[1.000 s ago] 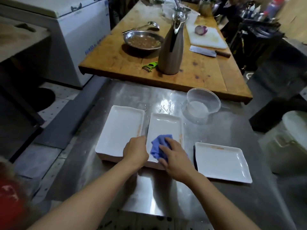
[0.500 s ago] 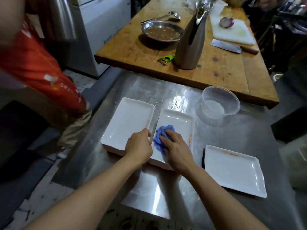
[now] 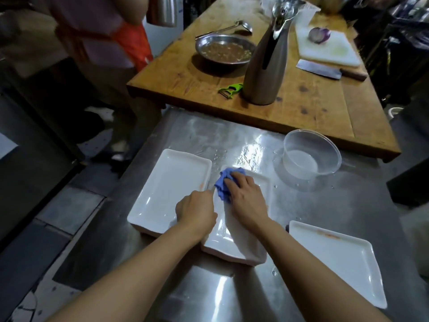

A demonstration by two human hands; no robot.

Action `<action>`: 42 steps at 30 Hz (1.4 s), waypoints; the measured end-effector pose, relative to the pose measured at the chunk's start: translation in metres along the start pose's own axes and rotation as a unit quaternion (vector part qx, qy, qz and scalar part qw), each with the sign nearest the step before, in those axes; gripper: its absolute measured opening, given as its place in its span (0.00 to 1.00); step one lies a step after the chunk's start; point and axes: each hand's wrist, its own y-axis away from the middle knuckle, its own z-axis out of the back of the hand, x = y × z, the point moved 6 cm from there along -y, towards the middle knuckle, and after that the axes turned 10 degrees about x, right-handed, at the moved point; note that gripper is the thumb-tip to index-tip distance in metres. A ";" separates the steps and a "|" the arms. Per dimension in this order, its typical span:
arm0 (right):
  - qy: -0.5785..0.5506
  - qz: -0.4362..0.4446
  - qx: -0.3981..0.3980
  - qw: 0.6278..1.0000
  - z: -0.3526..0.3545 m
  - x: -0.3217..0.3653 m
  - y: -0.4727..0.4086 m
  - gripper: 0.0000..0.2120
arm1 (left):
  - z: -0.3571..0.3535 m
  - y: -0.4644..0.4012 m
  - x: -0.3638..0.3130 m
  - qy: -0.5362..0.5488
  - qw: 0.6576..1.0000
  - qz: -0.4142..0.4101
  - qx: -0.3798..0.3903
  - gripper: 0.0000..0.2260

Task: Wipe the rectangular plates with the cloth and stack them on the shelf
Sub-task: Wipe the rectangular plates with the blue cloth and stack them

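Rectangular plates, three of them, white and glossy with raised rims, lie on the wet stainless-steel bench (image 3: 325,201) before me. My right hand (image 3: 249,202) presses a crumpled blue cloth (image 3: 224,185) onto the far end of the middle plate (image 3: 232,242), fingers curled over the bunched fabric in a firm grip. My left hand (image 3: 196,211) is curled at that plate's left rim; whether it truly clamps the edge I cannot tell, since the fingertips are hidden beneath the hand. The left plate (image 3: 167,187) sits just beside it, long sides nearly touching, with a faint orange smear along its right rim. The right plate (image 3: 341,261) lies apart at an angle, an orange streak near its far edge. A clear round plastic tub (image 3: 311,156) stands on the steel beyond the plates, water beads around it. Butted against the steel is a worn wooden bench (image 3: 301,108) carrying a tall brushed-metal jug (image 3: 267,63), a green peeler (image 3: 229,89), a shallow metal dish (image 3: 224,51) of brown sauce, a ladle (image 3: 232,26), a cleaver (image 3: 325,70) and a white cutting board (image 3: 334,49) with a halved red onion (image 3: 319,34). A person in an orange apron (image 3: 132,45) stands at upper left.
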 end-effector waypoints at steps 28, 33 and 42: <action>0.017 -0.019 0.013 1.000 0.000 -0.017 0.005 0.19 | -0.008 -0.003 -0.008 -0.023 1.000 -0.018 -0.011 0.14; 0.053 0.002 -0.001 0.999 0.002 -0.025 0.010 0.20 | -0.008 -0.003 -0.009 -0.030 0.999 -0.014 -0.003 0.15; 0.022 -0.022 -0.010 0.999 0.003 -0.033 0.046 0.14 | -0.007 0.001 -0.009 -0.005 1.000 -0.015 -0.006 0.13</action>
